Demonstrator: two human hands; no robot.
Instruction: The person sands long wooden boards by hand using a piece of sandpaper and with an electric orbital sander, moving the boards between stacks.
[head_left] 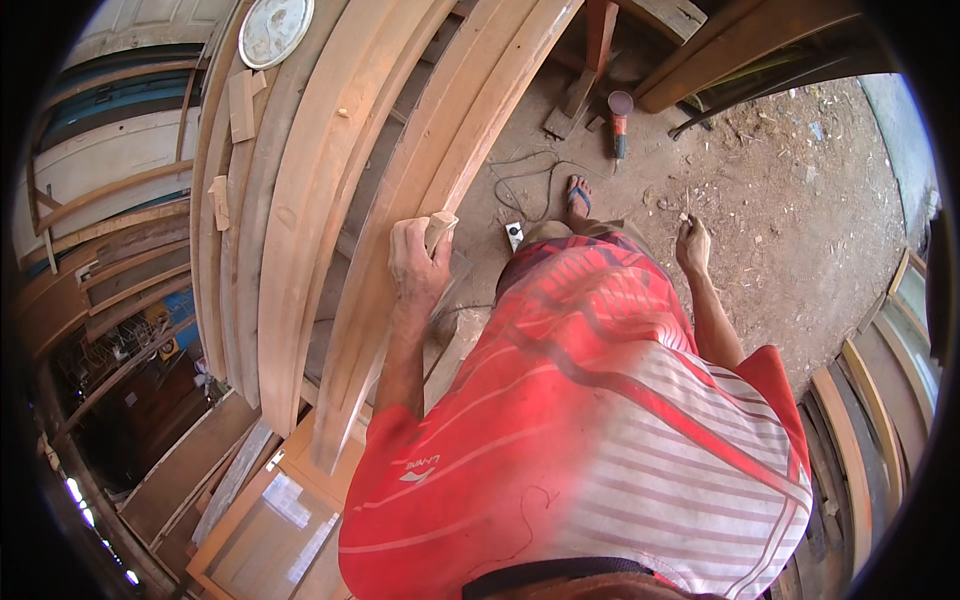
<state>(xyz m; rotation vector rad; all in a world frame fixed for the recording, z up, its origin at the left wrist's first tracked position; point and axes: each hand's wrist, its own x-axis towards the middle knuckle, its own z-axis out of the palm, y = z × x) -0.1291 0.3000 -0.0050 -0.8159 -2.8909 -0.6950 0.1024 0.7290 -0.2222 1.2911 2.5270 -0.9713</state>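
My left hand (415, 262) is closed round a small tan block (438, 230), which looks like wood. It rests on the edge of a long planed wooden beam (440, 130). More long beams (335, 120) lie side by side to the left of it. My right hand (692, 245) hangs at my right side over the dirt floor, its fingers pinched together. Something small and pale shows at its fingertips, too small to name.
A grinder-like power tool (619, 125) with a round disc stands on the floor, near a loose cord (520, 170) and a socket box (513, 236). A round white lid (275, 30) and wood offcuts (241, 105) lie on the left beams. Planks (850, 440) lean at right.
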